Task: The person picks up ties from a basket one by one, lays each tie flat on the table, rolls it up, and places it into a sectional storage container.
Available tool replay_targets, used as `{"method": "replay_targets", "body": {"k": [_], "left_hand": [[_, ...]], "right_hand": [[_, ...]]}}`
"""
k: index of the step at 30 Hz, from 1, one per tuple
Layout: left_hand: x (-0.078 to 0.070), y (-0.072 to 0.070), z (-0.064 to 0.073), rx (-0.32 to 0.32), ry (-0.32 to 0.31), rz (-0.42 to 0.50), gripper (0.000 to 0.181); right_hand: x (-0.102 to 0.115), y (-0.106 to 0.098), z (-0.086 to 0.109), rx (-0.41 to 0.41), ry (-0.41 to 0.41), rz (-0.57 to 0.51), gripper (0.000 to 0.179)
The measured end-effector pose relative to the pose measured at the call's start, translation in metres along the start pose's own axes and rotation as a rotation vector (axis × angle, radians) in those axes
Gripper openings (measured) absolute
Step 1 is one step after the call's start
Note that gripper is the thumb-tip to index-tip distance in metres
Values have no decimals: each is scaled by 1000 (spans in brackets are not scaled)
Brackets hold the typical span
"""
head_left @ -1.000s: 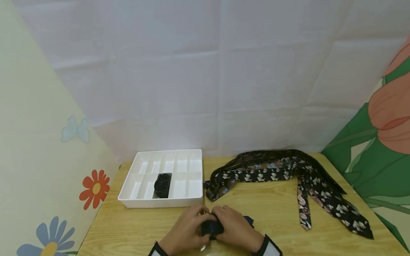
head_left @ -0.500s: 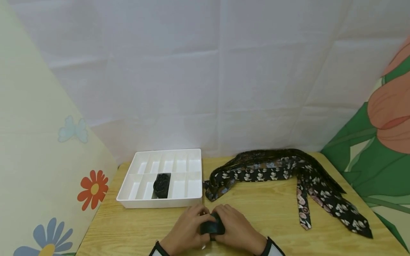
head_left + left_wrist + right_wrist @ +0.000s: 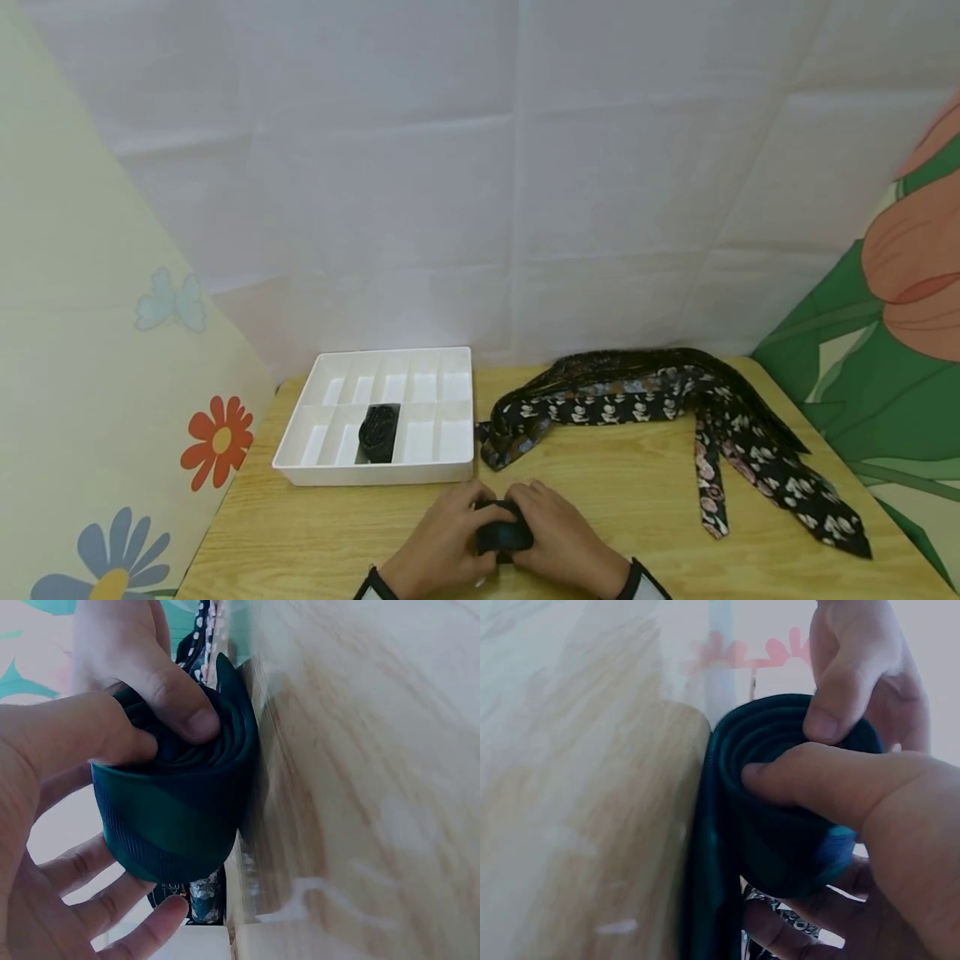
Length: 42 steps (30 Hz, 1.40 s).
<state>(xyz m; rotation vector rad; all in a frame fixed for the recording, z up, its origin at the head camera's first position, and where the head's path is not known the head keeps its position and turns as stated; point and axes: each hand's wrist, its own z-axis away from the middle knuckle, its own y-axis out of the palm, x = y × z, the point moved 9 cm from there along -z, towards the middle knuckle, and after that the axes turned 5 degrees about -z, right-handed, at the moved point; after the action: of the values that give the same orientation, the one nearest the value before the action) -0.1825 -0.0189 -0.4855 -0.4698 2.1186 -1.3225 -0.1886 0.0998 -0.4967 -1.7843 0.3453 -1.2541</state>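
the dark blue-green rolled tie [image 3: 504, 536] is on the wooden table [image 3: 315, 533], just in front of the white tray's [image 3: 375, 476] near right corner. left hand [image 3: 448, 537] and right hand [image 3: 558, 537] grip it from opposite sides, thumbs on the coil's end, other fingers about its outer face; a flat length runs out from the coil along the wood. a strip of wood shows along the tray's front edge, and a broader stretch reaches rightward in front of the patterned ties [image 3: 615, 408], whose left end lies just beside the tray's right edge. a black roll [image 3: 378, 433] sits within the middle compartment of the tray's near row; the tray's back edge is close to the white sheet [image 3: 390, 208].
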Motion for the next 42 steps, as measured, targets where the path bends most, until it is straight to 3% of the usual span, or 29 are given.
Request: {"method": "replay_targets", "body": {"k": [7,18,24,27,31,36,39,42], "left_hand": [[-1,4,-1,63,-29,-27,48],[-6,0,-3,32,-2,-59,47],[-8,-3,-3,8,-2,-48,40],[-2,0,0,24,-57,77,38],[15,6,6,38,-207,250,47],[31,23,11,128,-367,437,48],[34,34,13,162,-423,555,46],[35,38,13,148,-441,592,51]], "right_hand": [[-1,1,2,7,4,8,51],[-3,-1,7,11,10,20,51],[0,-5,8,-30,-30,18,51],[-3,-6,10,-31,-21,-29,52],[-13,-3,11,-2,24,-113,55],[-21,0,10,13,57,-193,53],[-21,-1,10,5,60,-217,49],[-17,-4,10,-28,38,-231,46]]}}
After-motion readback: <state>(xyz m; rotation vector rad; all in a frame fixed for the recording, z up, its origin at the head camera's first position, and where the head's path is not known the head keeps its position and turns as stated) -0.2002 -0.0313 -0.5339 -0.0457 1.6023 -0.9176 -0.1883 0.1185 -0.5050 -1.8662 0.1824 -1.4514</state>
